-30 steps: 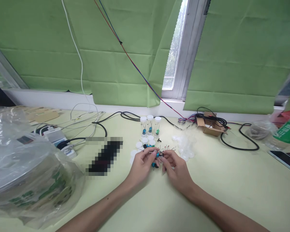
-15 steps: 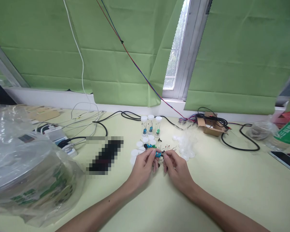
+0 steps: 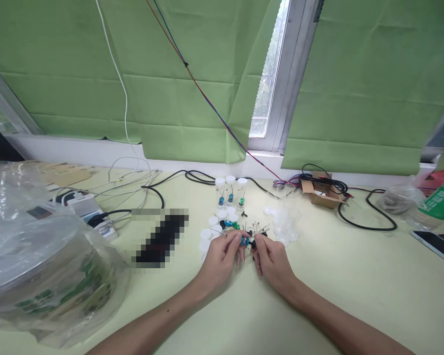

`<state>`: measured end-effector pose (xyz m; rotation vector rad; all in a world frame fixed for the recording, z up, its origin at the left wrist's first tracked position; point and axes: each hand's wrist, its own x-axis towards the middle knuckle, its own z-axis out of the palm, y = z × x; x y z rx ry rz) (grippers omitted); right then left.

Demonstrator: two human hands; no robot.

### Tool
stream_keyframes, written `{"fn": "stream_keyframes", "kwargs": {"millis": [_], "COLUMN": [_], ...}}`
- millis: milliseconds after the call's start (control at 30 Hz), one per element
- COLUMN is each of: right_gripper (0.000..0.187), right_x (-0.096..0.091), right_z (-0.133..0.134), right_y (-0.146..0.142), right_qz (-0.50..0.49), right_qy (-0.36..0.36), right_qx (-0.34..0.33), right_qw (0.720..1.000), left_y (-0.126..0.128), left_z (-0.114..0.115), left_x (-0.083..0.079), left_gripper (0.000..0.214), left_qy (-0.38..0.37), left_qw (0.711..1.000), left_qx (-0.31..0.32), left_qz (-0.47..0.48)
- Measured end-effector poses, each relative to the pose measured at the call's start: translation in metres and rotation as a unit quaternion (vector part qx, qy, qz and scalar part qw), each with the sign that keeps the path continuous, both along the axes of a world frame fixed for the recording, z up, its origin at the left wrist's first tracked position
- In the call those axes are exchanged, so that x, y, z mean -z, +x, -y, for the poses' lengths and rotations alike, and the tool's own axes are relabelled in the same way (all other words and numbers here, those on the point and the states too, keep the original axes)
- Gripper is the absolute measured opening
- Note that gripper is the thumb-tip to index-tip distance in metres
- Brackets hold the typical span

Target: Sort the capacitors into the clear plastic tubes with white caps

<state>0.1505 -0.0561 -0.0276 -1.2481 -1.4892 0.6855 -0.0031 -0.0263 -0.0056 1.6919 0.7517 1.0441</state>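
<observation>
My left hand point(image 3: 219, 256) pinches a small shiny blue metallic piece point(image 3: 244, 241) between thumb and fingertips. Closed close beside it, my right hand point(image 3: 274, 257) has its fingertips on a small black knob-like part point(image 3: 253, 244) at the blue piece's right end. Whether the two parts are joined I cannot tell. Just behind my hands lie blue and green pieces point(image 3: 231, 224), along with thin metal pins and black bits partly hidden by my fingers. Farther back, three clear vials point(image 3: 230, 191) with white lids stand upright, holding blue or green pieces.
Several white-lidded containers point(image 3: 213, 221) sit left of the loose pieces. A heap of clear plastic point(image 3: 286, 222) lies to the right, with a cardboard box point(image 3: 323, 197) and cables behind. A large plastic-bagged tub point(image 3: 55, 266) and a power strip point(image 3: 96, 214) occupy the left.
My right hand has shifted slightly right, and the black part shows more plainly beyond the blue piece. The blue piece has moved a little right and nearer to me.
</observation>
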Motion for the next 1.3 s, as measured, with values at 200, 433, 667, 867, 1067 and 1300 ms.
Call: {"fn": "stream_keyframes", "kwargs": {"millis": [200, 433, 667, 867, 1067, 1300], "right_gripper": [0.041, 0.021, 0.017, 0.017, 0.027, 0.032], "right_x": [-0.004, -0.007, -0.001, -0.004, -0.011, -0.012], "right_z": [0.002, 0.005, 0.002, 0.002, 0.004, 0.005], "right_y": [-0.001, -0.003, -0.002, -0.003, -0.004, -0.004], "right_qz": [-0.024, -0.025, -0.047, -0.052, -0.017, -0.015], "right_qy": [0.009, 0.050, 0.034, 0.018, 0.011, 0.010], "right_qx": [-0.014, -0.029, -0.045, -0.054, -0.039, -0.032], "right_qw": [1.000, 0.998, 0.997, 0.997, 0.999, 0.999], "left_y": [0.001, 0.000, 0.000, 0.000, 0.001, 0.001], "left_z": [-0.001, -0.007, -0.007, -0.004, -0.003, -0.002], "left_x": [0.000, -0.001, 0.000, -0.003, -0.005, -0.004], "left_gripper": [0.032, 0.031, 0.029, 0.025, 0.026, 0.021], "left_qy": [-0.023, -0.076, -0.101, -0.083, -0.066, -0.074], "left_qw": [0.999, 0.995, 0.991, 0.994, 0.996, 0.995], "left_qx": [-0.002, -0.007, -0.002, -0.009, -0.011, -0.009], "left_qz": [0.024, 0.071, 0.084, 0.075, 0.059, 0.062]}}
